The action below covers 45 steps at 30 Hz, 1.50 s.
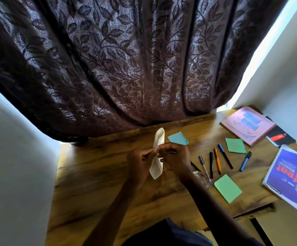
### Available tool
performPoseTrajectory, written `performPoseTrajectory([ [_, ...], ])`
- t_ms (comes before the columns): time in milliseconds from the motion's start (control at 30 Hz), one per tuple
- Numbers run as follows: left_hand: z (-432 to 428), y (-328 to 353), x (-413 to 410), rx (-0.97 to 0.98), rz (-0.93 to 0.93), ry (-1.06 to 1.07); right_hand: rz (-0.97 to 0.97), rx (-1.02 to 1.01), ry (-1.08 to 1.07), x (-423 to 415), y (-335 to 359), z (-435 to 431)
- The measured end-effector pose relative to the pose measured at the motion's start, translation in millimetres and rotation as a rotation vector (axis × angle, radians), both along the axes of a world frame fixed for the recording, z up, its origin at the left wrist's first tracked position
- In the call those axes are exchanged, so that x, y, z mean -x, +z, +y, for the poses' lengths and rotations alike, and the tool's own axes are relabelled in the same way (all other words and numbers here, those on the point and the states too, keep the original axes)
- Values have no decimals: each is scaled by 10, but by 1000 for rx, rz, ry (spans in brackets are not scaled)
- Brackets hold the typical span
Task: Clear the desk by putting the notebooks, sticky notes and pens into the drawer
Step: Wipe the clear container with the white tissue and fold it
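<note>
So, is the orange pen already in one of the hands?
No, the orange pen lies on the desk; both hands hold a white cloth.

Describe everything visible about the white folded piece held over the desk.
The white folded piece, seemingly cloth or soft paper, is a long narrow strip held upright above the wooden desk. The left hand and right hand pinch its middle together; its rounded top and pointed bottom hang free.
</note>
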<state>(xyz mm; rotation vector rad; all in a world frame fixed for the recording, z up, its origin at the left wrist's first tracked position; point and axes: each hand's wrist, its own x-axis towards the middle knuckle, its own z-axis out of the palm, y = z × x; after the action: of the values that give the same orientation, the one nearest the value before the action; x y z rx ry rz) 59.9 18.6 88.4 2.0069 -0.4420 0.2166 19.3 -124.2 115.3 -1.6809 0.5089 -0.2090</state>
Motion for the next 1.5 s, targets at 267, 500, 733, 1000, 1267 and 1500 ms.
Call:
performPoseTrajectory([
  [267,85,36,-58,2,28,4,-16,-36,33,5,-21,-9],
  [500,103,-52,-74,15,93,-7,-34,5,34,-1,-92,-2],
  [733,90,-35,-34,33,126,-9,-34,2,51,29,-134,10],
  [1000,31,-52,-3,-7,87,40,-38,-34,15,23,-161,49],
  [1267,60,24,-12,-65,203,-11,-73,-78,51,54,-143,66],
  [1500,53,160,-57,-77,257,27,-76,244,94,17,-245,47],
])
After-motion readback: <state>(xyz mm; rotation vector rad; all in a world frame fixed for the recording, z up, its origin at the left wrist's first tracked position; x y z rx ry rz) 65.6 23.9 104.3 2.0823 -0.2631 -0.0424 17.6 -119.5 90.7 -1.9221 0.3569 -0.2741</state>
